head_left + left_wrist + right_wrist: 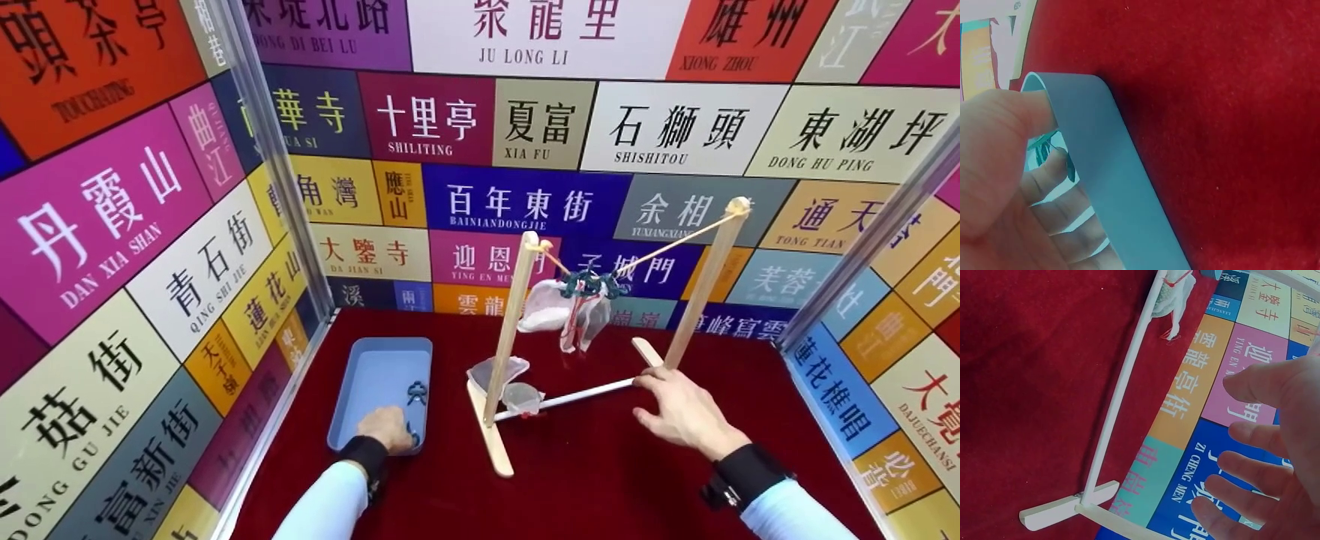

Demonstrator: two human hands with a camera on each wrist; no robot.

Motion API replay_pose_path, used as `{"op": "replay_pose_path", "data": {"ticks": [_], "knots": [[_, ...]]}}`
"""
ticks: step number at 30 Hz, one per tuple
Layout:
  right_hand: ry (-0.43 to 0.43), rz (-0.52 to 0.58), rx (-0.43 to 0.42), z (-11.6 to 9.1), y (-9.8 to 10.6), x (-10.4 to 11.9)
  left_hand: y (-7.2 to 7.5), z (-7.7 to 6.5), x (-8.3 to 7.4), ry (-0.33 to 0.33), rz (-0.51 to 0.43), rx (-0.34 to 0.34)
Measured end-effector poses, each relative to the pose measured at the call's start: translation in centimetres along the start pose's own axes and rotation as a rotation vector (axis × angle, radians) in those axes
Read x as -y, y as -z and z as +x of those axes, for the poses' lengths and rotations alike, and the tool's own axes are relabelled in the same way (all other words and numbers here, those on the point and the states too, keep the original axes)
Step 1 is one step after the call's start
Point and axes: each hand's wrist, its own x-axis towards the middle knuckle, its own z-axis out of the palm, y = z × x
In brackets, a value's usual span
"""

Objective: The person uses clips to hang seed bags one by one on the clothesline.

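My left hand (386, 429) reaches into a blue tray (349, 390), its fingers right at a small dark green clip (413, 435). In the left wrist view, the index fingertip overlaps the green clip (1071, 166), and the thumb tip is hidden behind the tray wall. Another green clip (417, 391) lies further up in the tray. Relaxed and spread, my right hand (694, 412) is by the foot of the right post of a wooden stand (701, 292). White mesh pouches with red strings (585, 322) hang from green clips (589, 283) on the stand's cord.
Two more mesh pouches (523, 397) lie by the left post (510, 330), close to the white rod (589, 395) joining the stand's feet. Dark red cloth (592, 472) covers the table. Panels with colourful lettering (525, 199) enclose the back and sides.
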Motion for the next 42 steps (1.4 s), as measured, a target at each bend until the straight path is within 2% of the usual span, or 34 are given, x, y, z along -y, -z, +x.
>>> {"op": "replay_pose_path", "data": {"ticks": [6, 11, 17, 22, 27, 32, 36, 42], "knots": [[0.013, -0.004, 0.015, -0.3, 0.1, 0.1, -0.9, 0.4, 0.6, -0.080, -0.075, -0.093], [0.015, -0.001, 0.028, -0.5, 0.2, 0.3, -0.4, 0.0, 0.3, -0.173, -0.180, -0.215], [0.022, 0.009, 0.046, -0.4, -0.1, 0.8, 0.9, -0.7, -1.9, -0.247, -0.287, -0.315], [0.056, 0.018, 0.050, 0.1, -0.4, 1.6, 1.4, -1.2, -4.8, -0.343, -0.309, -0.370], [0.140, -0.013, -0.017, 0.9, -0.4, 2.5, 2.0, -1.5, -8.1, -0.403, -0.349, -0.338], [0.230, 0.047, -0.067, 1.7, -0.4, 3.6, 2.5, -2.1, -11.2, -0.477, -0.409, -0.291], [0.266, 0.128, -0.078, 2.1, -0.5, 4.4, 2.4, -2.5, -13.9, -0.512, -0.470, -0.203], [0.309, 0.171, -0.065, 2.4, -0.7, 6.0, 2.0, -3.5, -18.0, -0.576, -0.600, -0.043]]}}
